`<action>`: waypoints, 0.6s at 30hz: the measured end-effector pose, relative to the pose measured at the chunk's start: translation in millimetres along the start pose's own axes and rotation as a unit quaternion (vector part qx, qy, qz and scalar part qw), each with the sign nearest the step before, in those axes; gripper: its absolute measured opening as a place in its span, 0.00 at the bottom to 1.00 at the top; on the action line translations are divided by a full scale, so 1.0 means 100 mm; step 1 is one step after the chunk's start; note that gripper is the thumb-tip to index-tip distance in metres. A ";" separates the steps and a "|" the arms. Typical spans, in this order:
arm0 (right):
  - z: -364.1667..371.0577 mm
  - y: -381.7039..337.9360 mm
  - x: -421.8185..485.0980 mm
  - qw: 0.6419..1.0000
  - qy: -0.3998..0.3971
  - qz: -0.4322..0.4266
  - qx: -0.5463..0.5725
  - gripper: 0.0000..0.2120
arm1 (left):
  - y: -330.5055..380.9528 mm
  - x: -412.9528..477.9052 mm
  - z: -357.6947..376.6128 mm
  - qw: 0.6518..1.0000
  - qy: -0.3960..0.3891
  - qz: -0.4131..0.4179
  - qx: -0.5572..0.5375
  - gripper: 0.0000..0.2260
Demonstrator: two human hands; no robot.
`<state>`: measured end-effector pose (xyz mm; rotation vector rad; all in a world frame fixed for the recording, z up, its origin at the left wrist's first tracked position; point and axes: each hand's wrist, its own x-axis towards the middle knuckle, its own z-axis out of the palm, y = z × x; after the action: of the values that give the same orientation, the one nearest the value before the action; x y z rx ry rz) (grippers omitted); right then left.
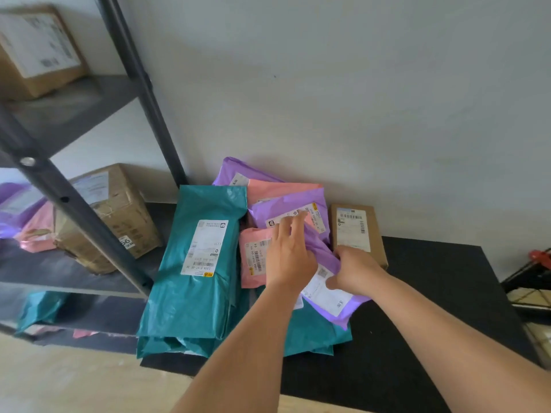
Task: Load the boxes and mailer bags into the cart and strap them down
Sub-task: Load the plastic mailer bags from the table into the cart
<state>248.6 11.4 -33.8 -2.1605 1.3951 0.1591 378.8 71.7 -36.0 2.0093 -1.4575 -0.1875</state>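
A heap of mailer bags lies on a black mat (432, 308) against the wall. My right hand (356, 271) grips the near purple bag (331, 302) at its upper edge, thumb on its white label. My left hand (287, 248) rests with straight fingers across a pink bag (253, 257) and reaches onto a second purple bag (290, 208). A large teal bag (196, 263) lies to the left, with more teal bags under the heap. A small brown box (356, 231) stands by the wall on the right.
A dark metal shelving rack (74, 204) stands at the left, holding cardboard boxes (113, 216) and more pink, purple and teal bags. At the right edge is a black and red frame (533, 272). Light wooden floor (74, 380) shows in front.
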 end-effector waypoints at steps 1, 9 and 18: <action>-0.02 0.07 -0.04 1.000 0.001 0.005 0.010 0.17 | 0.07 -0.01 0.03 1.000 -0.004 0.015 0.001 0.32; -0.34 0.94 -0.51 0.982 0.074 0.073 0.159 0.19 | 0.83 -0.10 0.46 0.999 -0.009 0.005 -0.052 0.27; -0.55 2.36 -1.47 0.908 0.210 0.197 0.306 0.24 | 2.11 -0.64 1.41 0.985 -0.128 -0.043 -0.112 0.28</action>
<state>-33.9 29.7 -22.7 -1.4193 1.8061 -0.5603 120.4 32.9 -42.3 1.9166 -1.4304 -0.6379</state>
